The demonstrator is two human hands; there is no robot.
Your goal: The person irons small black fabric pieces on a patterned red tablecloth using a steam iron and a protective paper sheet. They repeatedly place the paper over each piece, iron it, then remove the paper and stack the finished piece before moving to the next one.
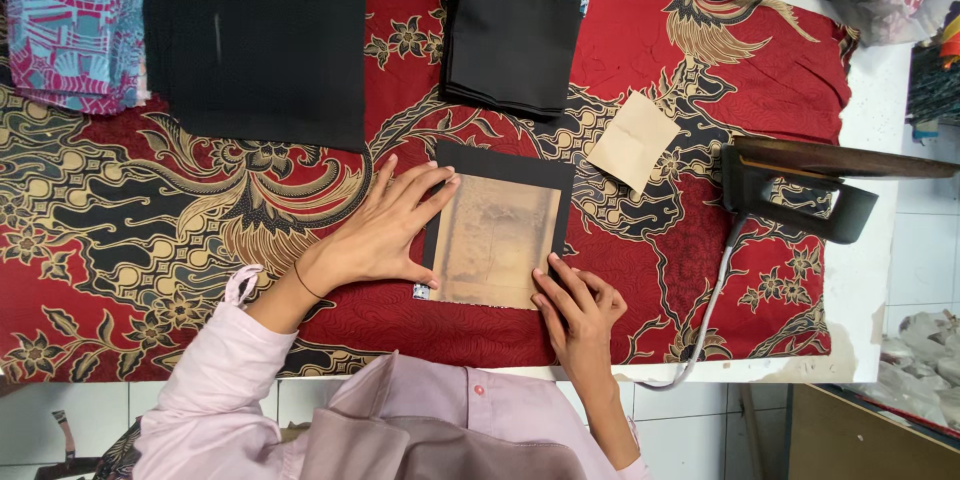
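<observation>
A black fabric square point(520, 167) lies on the red patterned cloth point(150, 230), with a scorched tan paper template point(495, 240) laid on top of it. My left hand point(385, 230) rests flat, fingers spread, on the left edge of the template and fabric. My right hand point(575, 310) presses its fingertips on the template's lower right corner. Neither hand grips anything.
A clothes iron point(800, 190) stands at the right with its cord point(710, 320) trailing to the table's front edge. A small tan paper square point(633, 140) lies nearby. A stack of black fabric pieces point(512, 45), a large black cloth point(255, 40) and blue-pink patterned fabric point(70, 20) lie at the back.
</observation>
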